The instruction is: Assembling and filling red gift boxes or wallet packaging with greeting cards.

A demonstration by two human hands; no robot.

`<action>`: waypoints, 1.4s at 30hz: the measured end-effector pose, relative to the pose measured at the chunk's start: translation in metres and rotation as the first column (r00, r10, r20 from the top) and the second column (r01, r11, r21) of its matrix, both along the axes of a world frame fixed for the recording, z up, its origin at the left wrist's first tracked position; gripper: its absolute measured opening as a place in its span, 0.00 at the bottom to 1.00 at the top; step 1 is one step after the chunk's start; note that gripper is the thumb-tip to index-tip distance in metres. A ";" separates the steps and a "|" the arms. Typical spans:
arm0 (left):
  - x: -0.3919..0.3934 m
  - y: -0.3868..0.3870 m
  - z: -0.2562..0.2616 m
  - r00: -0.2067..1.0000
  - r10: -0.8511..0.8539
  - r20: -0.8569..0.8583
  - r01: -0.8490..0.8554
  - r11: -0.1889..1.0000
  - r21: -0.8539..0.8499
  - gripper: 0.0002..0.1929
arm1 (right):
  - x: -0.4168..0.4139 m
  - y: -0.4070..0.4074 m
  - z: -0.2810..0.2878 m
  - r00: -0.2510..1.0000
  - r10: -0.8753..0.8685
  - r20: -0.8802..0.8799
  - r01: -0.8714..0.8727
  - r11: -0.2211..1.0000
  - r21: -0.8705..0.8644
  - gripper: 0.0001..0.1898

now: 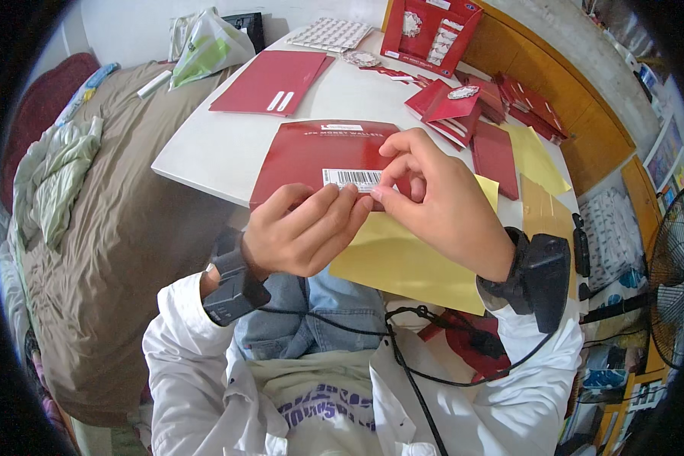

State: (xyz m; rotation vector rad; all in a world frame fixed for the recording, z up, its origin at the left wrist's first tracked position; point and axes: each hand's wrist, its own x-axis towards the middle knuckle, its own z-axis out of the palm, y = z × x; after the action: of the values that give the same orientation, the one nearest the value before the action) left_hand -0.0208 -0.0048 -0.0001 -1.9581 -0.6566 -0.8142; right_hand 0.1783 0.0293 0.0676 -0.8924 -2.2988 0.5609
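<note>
A flat red printed card package with a white barcode label lies at the near edge of the white table. Over its lower part, my left hand has its fingers curled close to the label. My right hand is bent over the label's right end, thumb and forefinger near each other by the left fingertips. Whether either hand pinches something thin cannot be told. Below and right of the package is a yellow sheet, partly under my right forearm.
Red folders lie at the table's back left. A red display box stands at the back. Red wallets and stacked red pieces are on the right. A patterned white sheet lies behind. A cable crosses my lap.
</note>
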 end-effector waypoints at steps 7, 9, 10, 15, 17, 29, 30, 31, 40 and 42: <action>0.001 0.000 0.002 1.000 -0.001 0.002 0.001 1.000 -0.004 0.12 | 0.004 0.005 -0.005 0.988 -0.044 -0.151 0.071 0.982 0.177 0.16; 0.001 0.001 0.000 1.000 -0.005 -0.022 0.005 1.000 0.015 0.12 | 0.009 0.004 -0.001 0.995 -0.007 -0.096 0.032 0.965 0.262 0.16; 0.000 0.001 -0.001 1.000 -0.002 -0.023 0.002 1.000 0.014 0.12 | 0.011 0.004 0.000 0.999 0.030 -0.040 -0.014 0.940 0.340 0.17; -0.001 -0.001 0.000 1.000 0.017 0.012 -0.018 1.000 0.016 0.12 | 0.019 -0.001 -0.002 0.985 0.128 0.118 -0.168 0.868 0.467 0.20; -0.001 -0.001 0.000 1.000 0.013 0.011 -0.013 1.000 0.015 0.12 | 0.022 0.000 -0.005 0.967 0.179 0.181 -0.246 0.834 0.493 0.23; 0.004 0.002 0.002 0.996 -0.065 0.055 0.065 0.998 0.005 0.09 | 0.019 0.004 -0.028 0.970 0.135 0.202 -0.241 0.636 0.733 0.15; 0.004 0.002 0.001 0.993 -0.086 0.077 0.087 0.996 -0.003 0.08 | 0.018 0.004 -0.029 0.970 0.136 0.201 -0.241 0.637 0.733 0.15; 0.004 0.003 0.001 0.993 -0.085 0.076 0.086 0.996 -0.005 0.08 | 0.017 0.003 -0.029 0.972 0.122 0.201 -0.232 0.635 0.737 0.15; 0.003 0.009 -0.004 0.986 -0.146 0.081 0.143 0.989 0.048 0.11 | 0.016 0.002 -0.030 0.974 0.097 0.205 -0.219 0.633 0.742 0.13; 0.001 0.010 -0.006 0.984 -0.159 0.077 0.155 0.987 0.046 0.10 | 0.015 0.001 -0.030 0.975 0.095 0.199 -0.213 0.640 0.738 0.13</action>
State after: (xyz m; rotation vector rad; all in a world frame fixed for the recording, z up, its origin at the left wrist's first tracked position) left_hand -0.0193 0.0053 -0.0060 -1.9676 -0.5331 -0.9996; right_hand 0.1929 0.0304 0.0380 -0.3127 -2.4045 -0.4371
